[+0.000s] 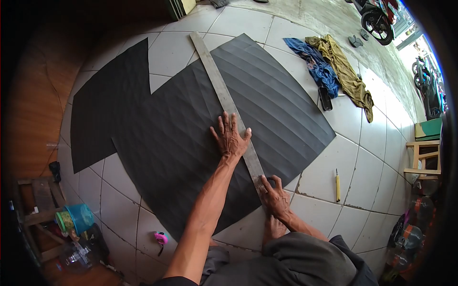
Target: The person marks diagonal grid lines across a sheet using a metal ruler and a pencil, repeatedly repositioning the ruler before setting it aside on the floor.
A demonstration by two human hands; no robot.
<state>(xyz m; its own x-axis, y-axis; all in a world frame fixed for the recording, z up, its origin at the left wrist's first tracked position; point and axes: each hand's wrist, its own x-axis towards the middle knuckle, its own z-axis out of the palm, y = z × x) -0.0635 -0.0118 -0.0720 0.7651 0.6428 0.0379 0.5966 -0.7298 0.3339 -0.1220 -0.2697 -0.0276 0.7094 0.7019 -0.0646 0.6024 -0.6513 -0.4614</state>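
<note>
A long metal ruler [217,81] lies diagonally across a large black sheet [286,105] with faint parallel creases. My left hand [231,139] is flat with fingers spread, mostly on the sheet, its thumb and fingertips over the ruler. At the ruler's near end, my right hand [275,198] has bent fingers around the metal, close to the sheet's lower edge. Any small object inside that hand is hidden. My foot [274,229] is just below it. A yellow cutter knife [338,186] rests on the tiles to the right.
Blue cloth [312,62] and olive cloth [346,71] lie beyond the sheet, beside a black phone-like object [325,98]. A pink tape measure [161,237] is at lower left, near a blue bucket [79,218]. A wooden stool [423,157] stands right; a motorcycle [379,24] is farther back.
</note>
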